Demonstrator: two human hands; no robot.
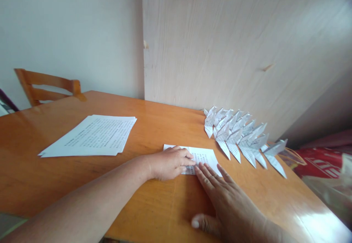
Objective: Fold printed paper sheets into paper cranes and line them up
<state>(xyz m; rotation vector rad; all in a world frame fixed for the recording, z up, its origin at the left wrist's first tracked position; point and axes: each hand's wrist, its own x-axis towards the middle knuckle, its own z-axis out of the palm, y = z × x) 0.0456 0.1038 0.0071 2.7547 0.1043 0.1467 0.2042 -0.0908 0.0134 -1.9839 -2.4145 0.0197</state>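
- My left grip (166, 163) lies over the sheet (205, 156), fingers slightly bent; its underside is hidden, so I cannot tell whether it pinches any paper.
- My right grip (224, 197) is open, palm down, fingertips on the sheet's near right edge, thumb spread to the left.
- The sheet is on the table (154, 123), under my left grip and just ahead of my right.
- I judge it very light, limp, easily creased and apt to slide; flat fingertips should steady it better than a hard pinch.
- Its far right corner, clear of both grips, looks the easiest hold.
- The stack (90, 136) lies well left of my left grip; the folded papers (249, 140), probably easily crushed, are beyond my right.
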